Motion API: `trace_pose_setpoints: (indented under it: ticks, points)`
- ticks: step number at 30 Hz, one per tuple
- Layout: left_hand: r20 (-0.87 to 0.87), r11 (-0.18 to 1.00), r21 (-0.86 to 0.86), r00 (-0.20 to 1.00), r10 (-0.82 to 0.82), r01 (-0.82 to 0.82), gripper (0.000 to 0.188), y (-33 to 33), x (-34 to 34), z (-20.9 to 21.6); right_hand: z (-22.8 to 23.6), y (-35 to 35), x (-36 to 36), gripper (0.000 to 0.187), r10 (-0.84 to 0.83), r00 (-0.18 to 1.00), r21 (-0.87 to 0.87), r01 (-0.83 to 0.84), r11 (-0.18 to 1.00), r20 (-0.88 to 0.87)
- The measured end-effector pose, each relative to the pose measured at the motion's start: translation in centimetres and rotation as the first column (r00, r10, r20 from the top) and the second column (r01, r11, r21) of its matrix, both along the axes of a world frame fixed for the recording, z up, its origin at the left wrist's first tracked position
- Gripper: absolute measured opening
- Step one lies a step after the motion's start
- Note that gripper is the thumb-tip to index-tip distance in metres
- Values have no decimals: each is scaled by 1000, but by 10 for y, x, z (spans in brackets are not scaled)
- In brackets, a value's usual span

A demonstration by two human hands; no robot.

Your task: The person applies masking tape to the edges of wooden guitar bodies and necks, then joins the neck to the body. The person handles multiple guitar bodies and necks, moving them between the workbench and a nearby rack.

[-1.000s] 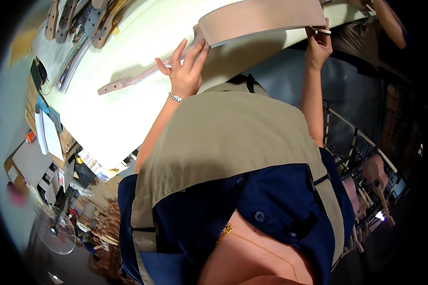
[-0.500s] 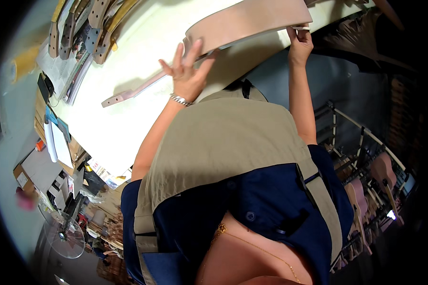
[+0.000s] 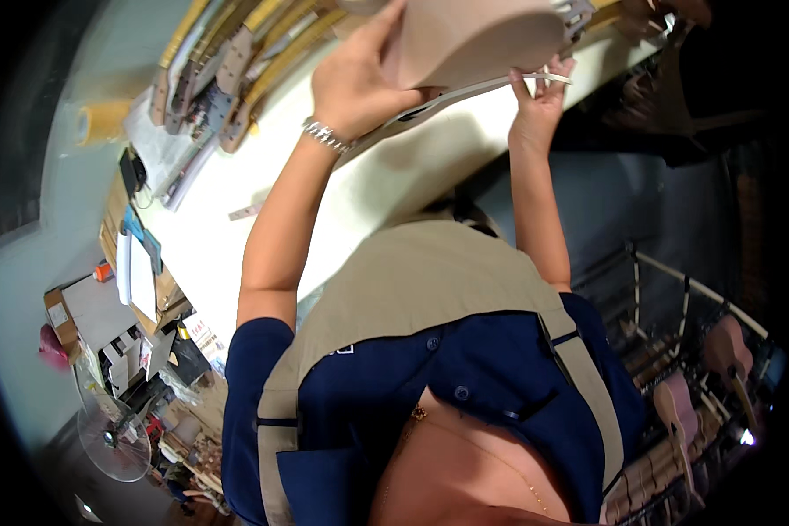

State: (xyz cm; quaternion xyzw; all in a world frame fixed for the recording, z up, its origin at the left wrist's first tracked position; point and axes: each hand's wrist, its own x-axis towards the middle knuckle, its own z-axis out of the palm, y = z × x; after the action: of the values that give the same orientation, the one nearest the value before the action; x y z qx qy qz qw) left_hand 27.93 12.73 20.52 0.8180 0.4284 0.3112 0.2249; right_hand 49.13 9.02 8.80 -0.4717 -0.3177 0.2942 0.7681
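Observation:
An unfinished pale-wood guitar body (image 3: 482,39) is tilted over the table, cut off by the upper edge of the view. My left hand (image 3: 351,88), a metal bracelet at its wrist, grips the body's left end, its fingertips partly hidden. Below the body runs a thin pale curved edge piece (image 3: 469,90), with a gap between them at the right. At this piece's right end my right hand (image 3: 539,96) is closed, fingers pinching it. A guitar headstock (image 3: 244,211) shows on the table beyond my left forearm, which covers part of the neck.
The white table (image 3: 210,254) stretches left and right before me. Several guitar necks (image 3: 232,74) are stacked at the far left beside papers and a yellow tape roll (image 3: 105,123). A fan (image 3: 114,434) stands lower left. Guitar bodies (image 3: 675,408) hang on a rack at right.
My left hand has moved up from beside the neck joint and taken hold of the body. The body now tilts, and more of the thin pale edge piece shows below it.

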Motion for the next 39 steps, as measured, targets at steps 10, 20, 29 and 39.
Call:
trace_pose_setpoints:
  ticks: [10,20,29,39]
  points:
    - [643,950,265,764,-45,-167,79,-40,-123,96,174,-26,-118,91,532,844,422,-509,751,71]
    - [183,344,886,917,355,-310,32,-87,-167,53,180,-31,-159,87,517,783,408,-622,668,348]
    - [125,207,953,912,391,-219,25,-83,-159,70,178,-26,-159,59,508,796,452,-605,655,330]
    - [-50,326,945,969,241,-32,24,-86,-156,66,183,-28,-153,83,434,797,357,-585,728,420]
